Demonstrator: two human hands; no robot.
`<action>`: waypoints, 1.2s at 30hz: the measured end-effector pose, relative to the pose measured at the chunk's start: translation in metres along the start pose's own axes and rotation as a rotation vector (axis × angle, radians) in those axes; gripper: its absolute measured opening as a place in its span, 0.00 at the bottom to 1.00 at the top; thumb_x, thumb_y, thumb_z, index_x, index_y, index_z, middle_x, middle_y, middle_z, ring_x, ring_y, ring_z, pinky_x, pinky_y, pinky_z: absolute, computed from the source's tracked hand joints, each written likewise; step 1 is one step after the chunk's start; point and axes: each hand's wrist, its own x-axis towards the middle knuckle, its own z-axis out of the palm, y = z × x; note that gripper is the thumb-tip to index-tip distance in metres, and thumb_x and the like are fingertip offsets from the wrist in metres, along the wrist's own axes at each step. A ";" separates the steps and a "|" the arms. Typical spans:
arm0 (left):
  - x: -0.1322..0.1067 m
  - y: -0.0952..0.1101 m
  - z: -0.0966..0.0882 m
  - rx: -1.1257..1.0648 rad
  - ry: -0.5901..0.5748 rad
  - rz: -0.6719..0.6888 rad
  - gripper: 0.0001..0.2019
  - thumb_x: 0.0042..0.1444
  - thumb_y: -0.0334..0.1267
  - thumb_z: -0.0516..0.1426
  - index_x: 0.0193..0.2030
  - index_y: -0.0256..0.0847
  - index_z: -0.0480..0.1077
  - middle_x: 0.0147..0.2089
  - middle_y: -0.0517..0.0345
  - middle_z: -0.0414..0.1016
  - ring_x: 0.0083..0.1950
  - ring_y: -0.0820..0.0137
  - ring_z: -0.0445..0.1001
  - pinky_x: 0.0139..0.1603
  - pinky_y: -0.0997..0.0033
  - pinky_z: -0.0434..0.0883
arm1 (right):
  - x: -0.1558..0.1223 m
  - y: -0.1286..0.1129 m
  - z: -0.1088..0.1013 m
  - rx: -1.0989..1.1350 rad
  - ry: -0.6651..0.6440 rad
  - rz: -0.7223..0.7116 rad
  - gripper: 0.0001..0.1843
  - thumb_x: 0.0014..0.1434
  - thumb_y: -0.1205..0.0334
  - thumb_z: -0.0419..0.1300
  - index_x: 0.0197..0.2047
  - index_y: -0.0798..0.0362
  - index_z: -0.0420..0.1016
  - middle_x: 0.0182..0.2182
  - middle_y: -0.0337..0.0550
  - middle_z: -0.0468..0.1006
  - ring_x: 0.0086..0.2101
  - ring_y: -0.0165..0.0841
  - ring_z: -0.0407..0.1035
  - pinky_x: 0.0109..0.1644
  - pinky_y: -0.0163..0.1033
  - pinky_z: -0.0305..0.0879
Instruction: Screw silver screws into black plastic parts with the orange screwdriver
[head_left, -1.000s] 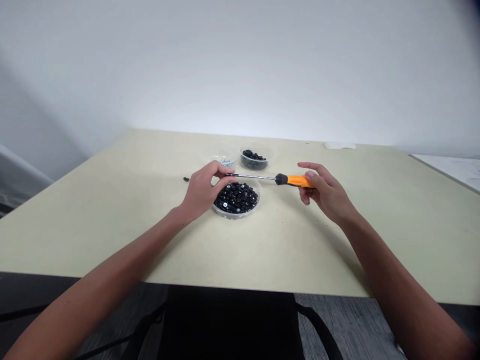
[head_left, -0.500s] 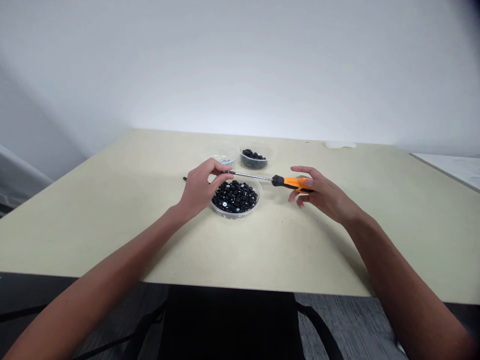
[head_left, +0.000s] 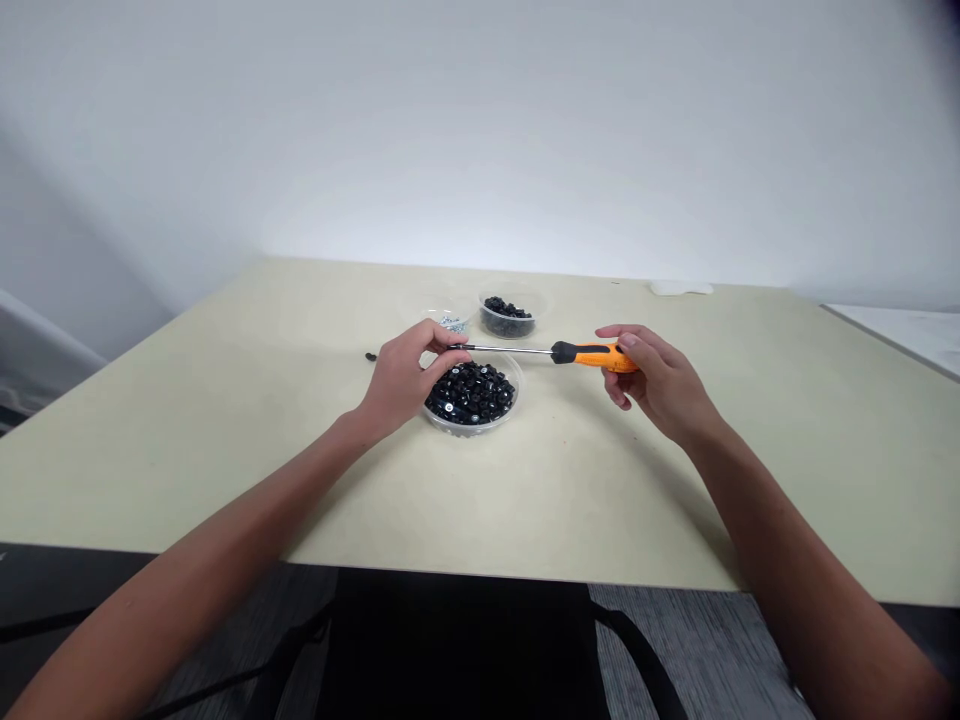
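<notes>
My right hand (head_left: 660,385) grips the orange handle of a screwdriver (head_left: 592,354), held level above the table with its steel shaft pointing left. My left hand (head_left: 405,380) is pinched at the shaft's tip, closed on something too small to make out. Both hands hover over a clear round tub (head_left: 502,415) filled with several small black parts.
On the beige table (head_left: 225,420), a second tub of black parts (head_left: 508,318) and a tub of silvery screws (head_left: 452,322) stand farther back. One loose black part (head_left: 370,357) lies left of my left hand. A white object (head_left: 679,289) rests at the far edge.
My right hand turned the screwdriver handle, dipping half a second ago and now back up and slightly right. The left hand stayed pinched at the tip.
</notes>
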 end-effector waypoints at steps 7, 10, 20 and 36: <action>-0.001 0.002 -0.001 0.039 -0.030 0.014 0.04 0.60 0.39 0.62 0.36 0.43 0.72 0.40 0.59 0.82 0.43 0.67 0.80 0.44 0.66 0.74 | -0.003 -0.005 -0.001 -0.028 0.003 0.066 0.20 0.65 0.42 0.53 0.37 0.50 0.75 0.16 0.34 0.57 0.16 0.28 0.49 0.20 0.39 0.44; 0.000 0.001 -0.001 0.037 -0.032 0.009 0.04 0.59 0.39 0.62 0.36 0.44 0.72 0.40 0.58 0.82 0.42 0.67 0.79 0.42 0.66 0.73 | -0.003 -0.006 -0.001 0.008 -0.014 0.101 0.21 0.64 0.41 0.55 0.29 0.49 0.68 0.15 0.34 0.55 0.16 0.27 0.48 0.20 0.40 0.41; 0.001 0.000 0.001 -0.040 -0.036 -0.083 0.02 0.58 0.37 0.62 0.39 0.46 0.77 0.40 0.61 0.82 0.41 0.67 0.80 0.44 0.66 0.73 | -0.004 -0.008 -0.002 0.065 -0.012 0.017 0.17 0.65 0.46 0.55 0.35 0.50 0.75 0.19 0.38 0.64 0.18 0.28 0.56 0.21 0.39 0.49; 0.001 0.000 0.000 -0.060 -0.027 -0.090 0.02 0.58 0.38 0.62 0.38 0.46 0.76 0.41 0.60 0.82 0.42 0.67 0.80 0.45 0.65 0.75 | -0.004 -0.007 -0.003 0.028 -0.029 -0.001 0.15 0.65 0.47 0.55 0.38 0.49 0.74 0.20 0.38 0.65 0.19 0.30 0.58 0.22 0.39 0.53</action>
